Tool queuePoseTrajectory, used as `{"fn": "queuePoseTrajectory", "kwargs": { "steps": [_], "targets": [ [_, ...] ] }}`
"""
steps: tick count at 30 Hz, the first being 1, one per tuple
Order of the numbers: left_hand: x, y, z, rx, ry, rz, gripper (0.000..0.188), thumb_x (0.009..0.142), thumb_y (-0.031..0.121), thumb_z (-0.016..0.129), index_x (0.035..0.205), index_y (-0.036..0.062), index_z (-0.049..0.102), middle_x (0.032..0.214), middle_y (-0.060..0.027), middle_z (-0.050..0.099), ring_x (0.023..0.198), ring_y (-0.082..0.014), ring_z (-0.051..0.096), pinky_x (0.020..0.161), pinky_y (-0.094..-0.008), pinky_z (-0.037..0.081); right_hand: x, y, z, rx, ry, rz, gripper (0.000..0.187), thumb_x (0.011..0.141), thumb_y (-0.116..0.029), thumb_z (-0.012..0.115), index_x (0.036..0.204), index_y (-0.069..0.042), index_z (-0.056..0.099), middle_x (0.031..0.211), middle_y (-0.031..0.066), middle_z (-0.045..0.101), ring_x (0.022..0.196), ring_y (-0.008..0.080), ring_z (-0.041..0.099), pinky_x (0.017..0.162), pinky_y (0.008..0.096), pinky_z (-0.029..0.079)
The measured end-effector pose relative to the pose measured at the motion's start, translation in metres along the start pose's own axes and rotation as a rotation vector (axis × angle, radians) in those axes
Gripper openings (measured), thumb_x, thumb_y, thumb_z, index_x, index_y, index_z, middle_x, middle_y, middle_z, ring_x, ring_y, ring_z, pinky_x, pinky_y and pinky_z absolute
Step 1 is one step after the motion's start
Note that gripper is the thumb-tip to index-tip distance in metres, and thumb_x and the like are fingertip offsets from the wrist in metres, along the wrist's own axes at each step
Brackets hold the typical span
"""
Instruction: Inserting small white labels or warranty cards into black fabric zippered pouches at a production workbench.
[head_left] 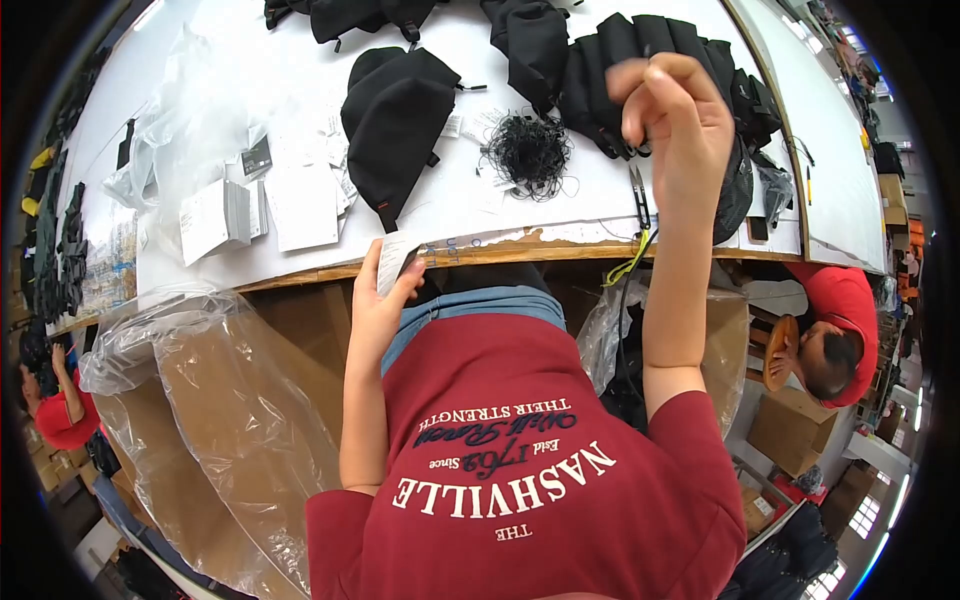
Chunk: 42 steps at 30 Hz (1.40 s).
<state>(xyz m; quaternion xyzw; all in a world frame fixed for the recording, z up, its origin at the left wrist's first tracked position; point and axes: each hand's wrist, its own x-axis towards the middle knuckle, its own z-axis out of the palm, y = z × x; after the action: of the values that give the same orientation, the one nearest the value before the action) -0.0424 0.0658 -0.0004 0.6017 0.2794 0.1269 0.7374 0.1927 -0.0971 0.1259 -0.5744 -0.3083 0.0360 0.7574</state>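
**Left hand holds a white tag beside a black bag, right hand is raised**

The left hand [378,305] is at the near edge of the table [590,222] and grasps a white paper tag [394,262] between the thumb and the fingers. The tag stands tilted at this edge. Just beyond it lies a black bag [392,125], wide at its far part and narrow toward the person. The narrow end comes to the top of the tag; whether the two touch, I cannot tell.

The right hand [690,125] is lifted high, and in the view it covers part of a row of black bags [620,42]. Its fingers are bent, and the thumb and forefinger come close together. The fingertips are blurred, so I cannot tell if something thin is pinched there.

Between the black bag and the right hand, a heap of black strings [525,155] lies on the table. Another black bag [528,50] is behind this heap. Small scissors [640,200] lie near the edge, below the row, with their blades pointing away from the person.

On the left side of the table there are a stack of white cards [222,218], a white sheet [303,208] beside it, and clear plastic [180,105] behind them. Below the table, at the left, a cardboard box [230,420] is covered with clear plastic. At the far right, another person in a red shirt [850,300] has a hand on a round brown object [778,350].
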Motion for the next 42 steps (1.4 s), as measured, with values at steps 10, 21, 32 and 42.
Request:
{"fn": "queuePoseTrajectory", "kwargs": {
  "steps": [10, 21, 32, 42],
  "targets": [
    [-0.011, 0.032, 0.025, 0.317, 0.059, 0.356, 0.012, 0.083, 0.006, 0.068, 0.086, -0.0034, 0.062, 0.076, -0.0044, 0.052, 0.062, -0.0107, 0.049, 0.057, -0.0238, 0.038, -0.102, 0.037, 0.042, 0.021, -0.367, 0.72, 0.006, 0.082, -0.004, 0.067, 0.087, -0.002, 0.065, 0.061, -0.0105, 0.038, 0.055, -0.0018, 0.03, 0.05, 0.0178, 0.023],
    [-0.013, 0.029, 0.03, 0.391, 0.158, 0.478, 0.013, 0.078, 0.002, 0.072, 0.082, -0.0026, 0.06, 0.067, -0.0055, 0.053, 0.057, -0.0123, 0.048, 0.054, -0.0249, 0.039, -0.12, 0.046, 0.062, -0.469, -0.273, 0.145, 0.01, 0.077, -0.005, 0.072, 0.086, -0.004, 0.067, 0.054, -0.0051, 0.034, 0.048, 0.0031, 0.026, 0.043, 0.0231, 0.02],
    [-0.014, 0.027, 0.017, 0.443, 0.023, 0.629, 0.011, 0.082, 0.002, 0.067, 0.092, -0.0017, 0.069, 0.079, -0.0076, 0.061, 0.068, -0.0136, 0.057, 0.06, -0.0259, 0.044, -0.121, 0.046, 0.053, -0.258, -0.323, 0.44, 0.01, 0.081, -0.008, 0.07, 0.09, -0.004, 0.064, 0.052, -0.0019, 0.039, 0.047, 0.0055, 0.03, 0.046, 0.0235, 0.027],
    [-0.013, 0.006, -0.001, -0.065, -0.306, 0.036, 0.005, 0.094, 0.008, 0.057, 0.094, 0.0029, 0.055, 0.079, 0.0017, 0.055, 0.073, -0.0035, 0.051, 0.066, -0.0187, 0.041, -0.12, 0.052, 0.048, -0.195, -0.69, 0.493, 0.01, 0.086, -0.014, 0.066, 0.088, -0.005, 0.063, 0.053, -0.0022, 0.037, 0.051, 0.0058, 0.031, 0.049, 0.0236, 0.028]
  ]
}}
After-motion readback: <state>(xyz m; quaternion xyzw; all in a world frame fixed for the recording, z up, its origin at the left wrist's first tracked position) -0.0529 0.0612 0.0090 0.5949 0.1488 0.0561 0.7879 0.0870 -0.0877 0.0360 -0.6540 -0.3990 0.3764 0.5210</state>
